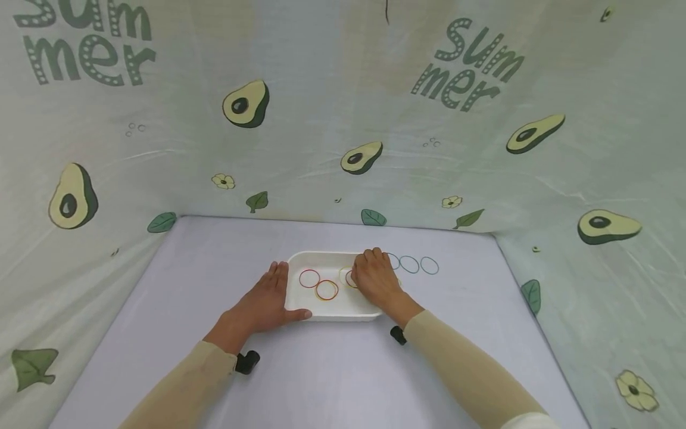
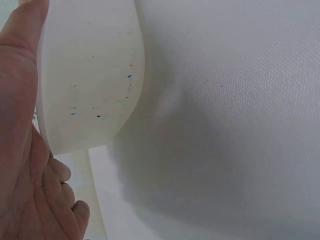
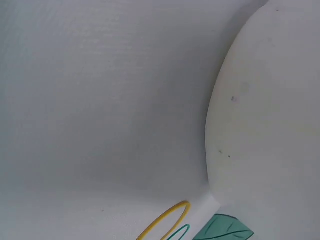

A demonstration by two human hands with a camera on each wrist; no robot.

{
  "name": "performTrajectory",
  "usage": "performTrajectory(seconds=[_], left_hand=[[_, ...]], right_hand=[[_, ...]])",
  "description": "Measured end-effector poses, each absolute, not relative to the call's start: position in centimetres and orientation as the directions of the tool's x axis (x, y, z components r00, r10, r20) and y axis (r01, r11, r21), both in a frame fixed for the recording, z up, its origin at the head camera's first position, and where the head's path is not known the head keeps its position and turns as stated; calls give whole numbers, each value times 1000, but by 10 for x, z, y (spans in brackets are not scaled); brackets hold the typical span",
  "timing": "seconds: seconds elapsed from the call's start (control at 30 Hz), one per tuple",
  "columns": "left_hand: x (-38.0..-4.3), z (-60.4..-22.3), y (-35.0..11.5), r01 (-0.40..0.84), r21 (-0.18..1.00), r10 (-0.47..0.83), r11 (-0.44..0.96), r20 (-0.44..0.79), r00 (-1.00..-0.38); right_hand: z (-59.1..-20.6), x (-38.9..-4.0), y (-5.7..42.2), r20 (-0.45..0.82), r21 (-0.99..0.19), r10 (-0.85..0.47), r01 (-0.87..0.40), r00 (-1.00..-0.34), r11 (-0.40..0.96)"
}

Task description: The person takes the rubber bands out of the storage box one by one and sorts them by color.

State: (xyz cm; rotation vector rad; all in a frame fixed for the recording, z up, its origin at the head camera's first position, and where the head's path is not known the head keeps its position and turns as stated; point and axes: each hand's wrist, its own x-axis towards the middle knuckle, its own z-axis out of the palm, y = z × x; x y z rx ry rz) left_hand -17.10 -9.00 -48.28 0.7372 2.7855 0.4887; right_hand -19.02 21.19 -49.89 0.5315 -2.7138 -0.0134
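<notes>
A white tray point(image 1: 343, 311) lies on the table, with red and yellow rubber bands in it, among them a red band point(image 1: 309, 287) and an overlapping red and yellow pair point(image 1: 327, 299). My left hand point(image 1: 268, 301) rests against the tray's left end, fingers straight along its side and thumb along the front edge. In the left wrist view the tray's wall point(image 2: 90, 75) stands beside that hand. My right hand point(image 1: 377, 277) is over the tray's right part, fingers curled downward. It partly covers more bands there; its fingertips are hidden, so whether it pinches one cannot be told.
Right of the tray, green bands point(image 1: 409, 273) lie in a row on the white table point(image 1: 343, 369). A yellow band point(image 3: 162, 217) lies close to the tray's right end. Behind the table hangs a cloth point(image 1: 311, 119) printed with avocados.
</notes>
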Motion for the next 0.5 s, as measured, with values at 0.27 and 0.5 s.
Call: performTrajectory(seconds=[0.27, 0.5], left_hand=[[-170, -483, -90, 450, 337, 510, 827, -110, -853], [-169, -484, -91, 454, 307, 505, 837, -112, -856]], right_hand=[[-491, -191, 226, 471, 58, -328, -342, -819, 938], [-473, -191, 249, 454, -15, -224, -258, -863, 966]])
